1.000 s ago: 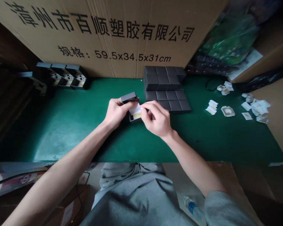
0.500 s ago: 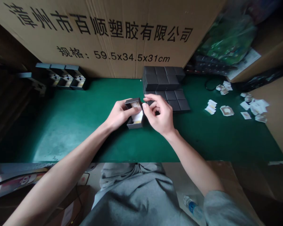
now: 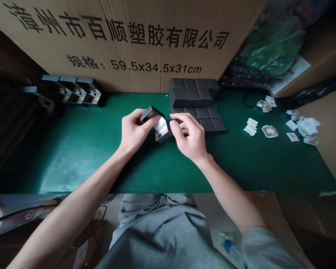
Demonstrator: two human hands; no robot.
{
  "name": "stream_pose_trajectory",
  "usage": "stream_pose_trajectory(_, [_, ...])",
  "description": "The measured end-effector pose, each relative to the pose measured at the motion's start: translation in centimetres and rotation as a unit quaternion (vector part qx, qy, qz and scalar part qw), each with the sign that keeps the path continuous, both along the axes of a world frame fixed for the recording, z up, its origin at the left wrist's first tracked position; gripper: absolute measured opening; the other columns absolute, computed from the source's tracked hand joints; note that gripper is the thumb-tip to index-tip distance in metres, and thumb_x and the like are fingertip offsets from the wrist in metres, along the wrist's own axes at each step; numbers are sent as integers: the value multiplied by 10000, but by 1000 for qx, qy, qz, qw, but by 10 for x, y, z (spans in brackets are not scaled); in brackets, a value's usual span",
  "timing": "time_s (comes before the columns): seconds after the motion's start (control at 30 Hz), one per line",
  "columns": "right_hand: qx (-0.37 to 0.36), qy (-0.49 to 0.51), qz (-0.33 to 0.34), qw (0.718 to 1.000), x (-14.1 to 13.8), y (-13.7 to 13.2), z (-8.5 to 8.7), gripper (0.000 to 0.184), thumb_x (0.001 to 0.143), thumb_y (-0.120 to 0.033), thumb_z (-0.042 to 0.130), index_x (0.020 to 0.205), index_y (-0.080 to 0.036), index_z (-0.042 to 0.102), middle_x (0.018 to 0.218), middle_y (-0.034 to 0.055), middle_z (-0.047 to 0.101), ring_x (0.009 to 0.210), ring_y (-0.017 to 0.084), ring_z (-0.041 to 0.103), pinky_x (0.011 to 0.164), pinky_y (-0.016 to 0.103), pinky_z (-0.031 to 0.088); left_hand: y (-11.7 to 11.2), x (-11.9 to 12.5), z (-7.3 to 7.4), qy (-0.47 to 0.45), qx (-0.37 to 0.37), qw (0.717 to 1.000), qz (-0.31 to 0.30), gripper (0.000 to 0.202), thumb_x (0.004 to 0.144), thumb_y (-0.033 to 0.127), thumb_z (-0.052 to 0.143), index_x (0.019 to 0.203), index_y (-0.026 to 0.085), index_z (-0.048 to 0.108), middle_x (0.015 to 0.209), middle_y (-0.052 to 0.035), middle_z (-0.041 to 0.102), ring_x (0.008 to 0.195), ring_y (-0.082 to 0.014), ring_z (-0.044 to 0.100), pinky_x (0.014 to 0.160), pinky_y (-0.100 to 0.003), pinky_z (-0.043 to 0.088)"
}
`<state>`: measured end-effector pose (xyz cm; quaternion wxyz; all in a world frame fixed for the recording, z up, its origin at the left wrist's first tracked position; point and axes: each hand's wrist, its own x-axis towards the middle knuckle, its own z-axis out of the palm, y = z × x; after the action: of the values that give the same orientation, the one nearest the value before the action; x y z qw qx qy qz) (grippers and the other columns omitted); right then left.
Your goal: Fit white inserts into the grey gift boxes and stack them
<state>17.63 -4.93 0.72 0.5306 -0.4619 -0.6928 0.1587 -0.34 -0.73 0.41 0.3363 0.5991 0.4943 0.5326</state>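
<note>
A small black gift box (image 3: 162, 136) with its lid raised is held above the green table, tilted, in my left hand (image 3: 134, 129). My left thumb reaches inside, against a pale lining, and the fingers wrap behind the lid. My right hand (image 3: 189, 134) is at the box's right edge, its thumb and forefinger tips close together and the other fingers curled. Whether those tips grip the box edge or something small is unclear. Just beyond my right hand is a stack of closed black boxes (image 3: 194, 93).
Several open black boxes (image 3: 91, 98) stand in a row at the back left of the green table (image 3: 81, 149). Small white card pieces (image 3: 269, 131) lie scattered at the right. A large printed carton (image 3: 134, 48) forms the back wall. A plastic bottle (image 3: 229, 246) lies below.
My left hand has shifted slightly up and left, tilting the box so its lid leans left. My right hand has barely moved.
</note>
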Motion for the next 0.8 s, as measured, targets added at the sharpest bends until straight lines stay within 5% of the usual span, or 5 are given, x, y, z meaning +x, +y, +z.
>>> stream_pose_trajectory(0.33, [-91,-78,46,992,-1,-2,-7,525,1012,-536,610,1442,-256,498,858,-17,738,549,112,648,553,254,572,-6,4,-5,31,15,999,18,283,876,391,778,1085,215,706,896,-8,773,747,-133,705,709,-243,550])
stream_pose_trajectory(0.63, [-40,-105,14,994,0,1,-18,640,953,-556,641,1497,-272,458,927,-13,738,557,128,661,539,284,609,-1,-1,-15,29,32,999,-10,339,875,368,774,1151,218,648,808,9,765,676,-136,740,610,-215,575])
stream_pose_trajectory(0.8, [-7,-104,-20,994,-1,1,-17,539,951,-504,634,1421,-258,538,921,-6,743,576,128,660,568,286,619,-2,-1,-14,24,32,998,-40,399,887,365,782,1238,220,659,826,-6,773,676,-138,743,615,-215,596])
